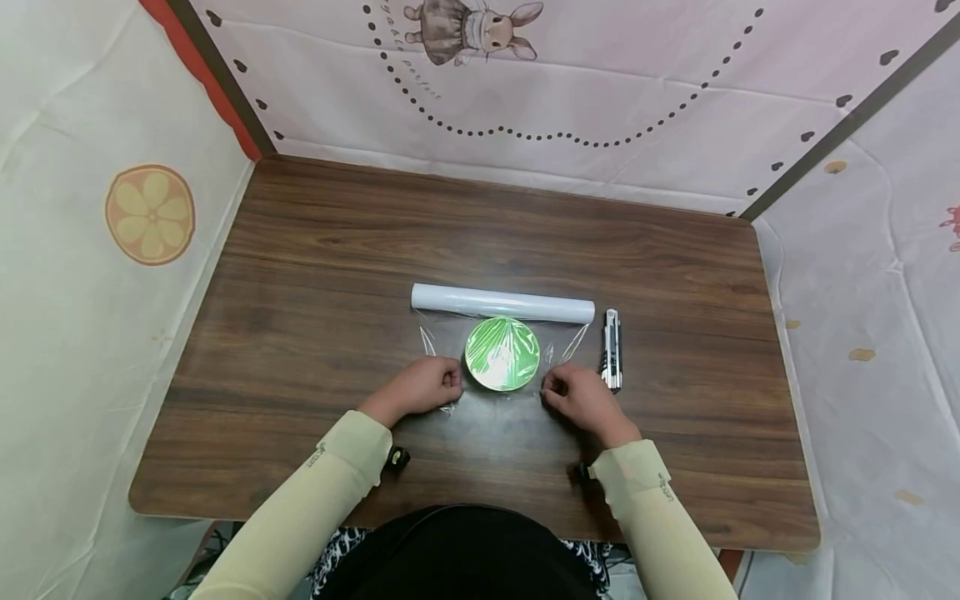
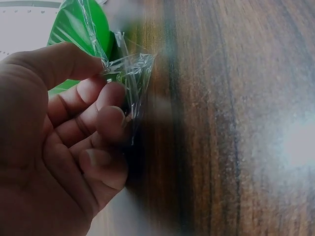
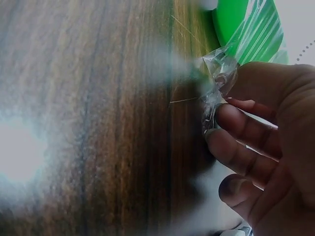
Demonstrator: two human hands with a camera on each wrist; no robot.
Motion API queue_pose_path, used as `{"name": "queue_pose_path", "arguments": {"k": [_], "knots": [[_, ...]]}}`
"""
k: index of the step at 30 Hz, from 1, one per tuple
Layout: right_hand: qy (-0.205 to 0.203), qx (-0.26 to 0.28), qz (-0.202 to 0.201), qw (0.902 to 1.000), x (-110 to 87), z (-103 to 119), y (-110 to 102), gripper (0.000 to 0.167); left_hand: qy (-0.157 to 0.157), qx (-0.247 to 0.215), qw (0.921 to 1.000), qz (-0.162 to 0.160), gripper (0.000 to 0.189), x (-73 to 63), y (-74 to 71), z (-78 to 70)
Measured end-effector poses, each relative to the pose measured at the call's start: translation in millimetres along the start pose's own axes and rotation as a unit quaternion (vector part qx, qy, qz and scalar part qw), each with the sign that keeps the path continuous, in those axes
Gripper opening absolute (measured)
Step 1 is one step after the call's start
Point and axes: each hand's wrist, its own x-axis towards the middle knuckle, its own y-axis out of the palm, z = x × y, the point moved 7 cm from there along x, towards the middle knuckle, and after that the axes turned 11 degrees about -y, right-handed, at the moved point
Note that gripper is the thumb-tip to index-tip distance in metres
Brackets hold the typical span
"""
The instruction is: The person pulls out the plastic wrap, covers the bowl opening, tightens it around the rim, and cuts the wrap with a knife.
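Note:
A clear sheet of plastic wrap (image 1: pixel 549 354) runs from the white roll (image 1: pixel 502 303) toward the person, stretched over a round green bowl (image 1: pixel 502 354). Left of the bowl, my left hand (image 1: pixel 423 387) pinches one corner of the wrap; the left wrist view shows the bunched film (image 2: pixel 129 69) between thumb and fingers. On the other side, my right hand (image 1: pixel 585 400) pinches the opposite corner, where crumpled film (image 3: pixel 216 73) shows at the fingertips in the right wrist view. Whatever lies inside the bowl is hidden by glare and folds.
A silver and black box cutter (image 1: pixel 611 350) lies right of the roll, close to my right hand. The wooden table (image 1: pixel 322 250) is bordered by printed cloth walls (image 1: pixel 525 108) at the back and both sides.

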Motion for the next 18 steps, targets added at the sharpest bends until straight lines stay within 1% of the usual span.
{"name": "queue_pose_path", "arguments": {"k": [7, 12, 15, 18], "knots": [[-0.001, 0.003, -0.012, 0.9999, 4.0, -1, 1, 0.005, -0.006, -0.009, 0.9999, 0.004, 0.010, 2.8, -0.7, -1.0], [0.004, -0.010, -0.023, 0.9997, 7.5, -2, 2, 0.006, -0.021, -0.008, 0.9997, 0.004, 0.011, 7.3, 1.1, 2.5], [0.001, -0.016, -0.033, 0.9993, 9.9, 0, 1, 0.006, -0.031, -0.007, 0.9994, 0.011, 0.009, 9.4, 1.8, 3.4], [-0.001, -0.020, -0.039, 0.9990, 12.5, 3, -1, 0.008, -0.030, -0.006, 0.9994, 0.015, 0.008, 10.2, 0.4, 2.3]]}}
